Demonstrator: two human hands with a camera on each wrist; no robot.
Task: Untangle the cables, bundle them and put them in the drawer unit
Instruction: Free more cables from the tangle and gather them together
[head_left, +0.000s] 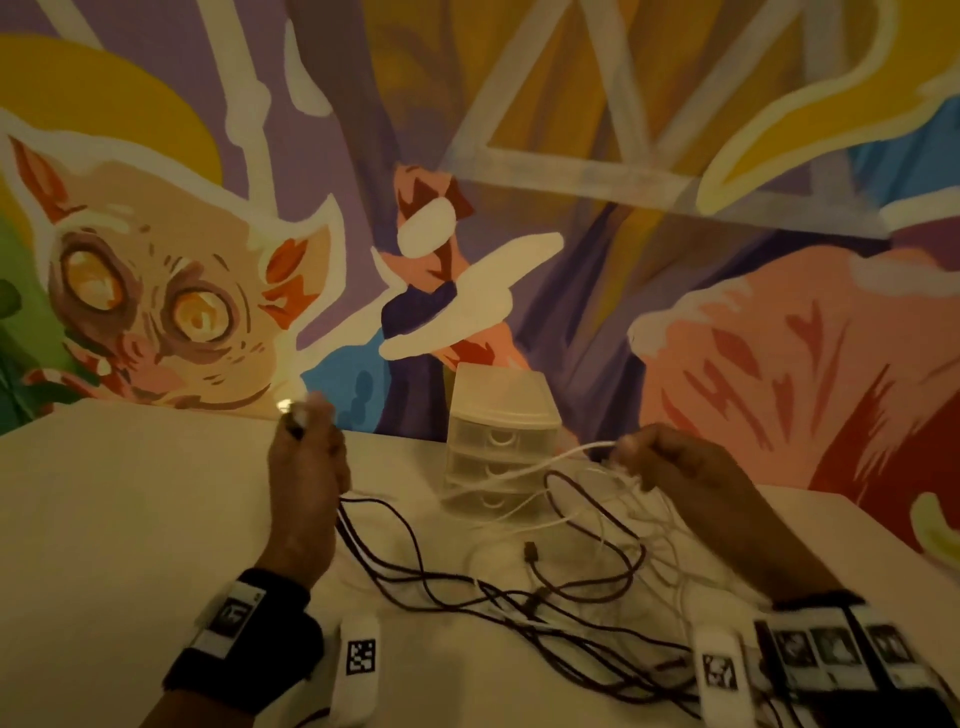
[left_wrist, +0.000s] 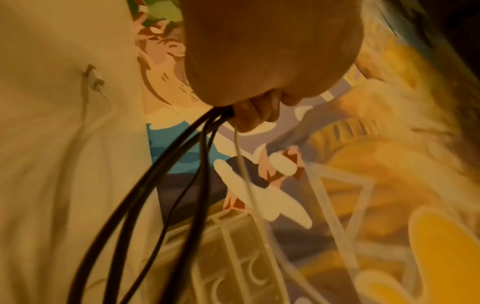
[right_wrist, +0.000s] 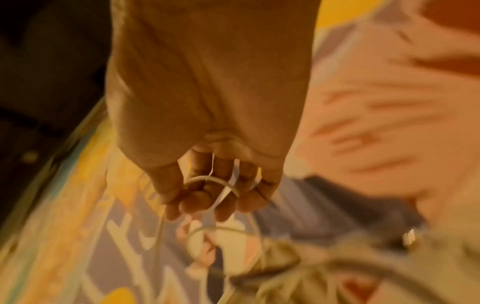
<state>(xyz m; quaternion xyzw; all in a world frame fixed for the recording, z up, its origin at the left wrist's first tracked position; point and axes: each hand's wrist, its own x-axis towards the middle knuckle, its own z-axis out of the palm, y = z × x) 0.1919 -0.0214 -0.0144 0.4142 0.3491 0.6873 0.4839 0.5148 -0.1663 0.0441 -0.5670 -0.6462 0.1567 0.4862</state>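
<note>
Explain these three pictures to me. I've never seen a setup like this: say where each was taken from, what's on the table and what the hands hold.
There is no machine here: a person works with two bare hands. The wide picture comes from a camera worn on the head, looking down at a white table in front of a painted wall. The other two come from cameras strapped to the wrists, each looking along its hand. On the table lie tangled cables and a small plastic drawer unit. The left hand is raised, its fingers curled round a bunch of dark cables. The right hand holds a loop of white cable.
</note>
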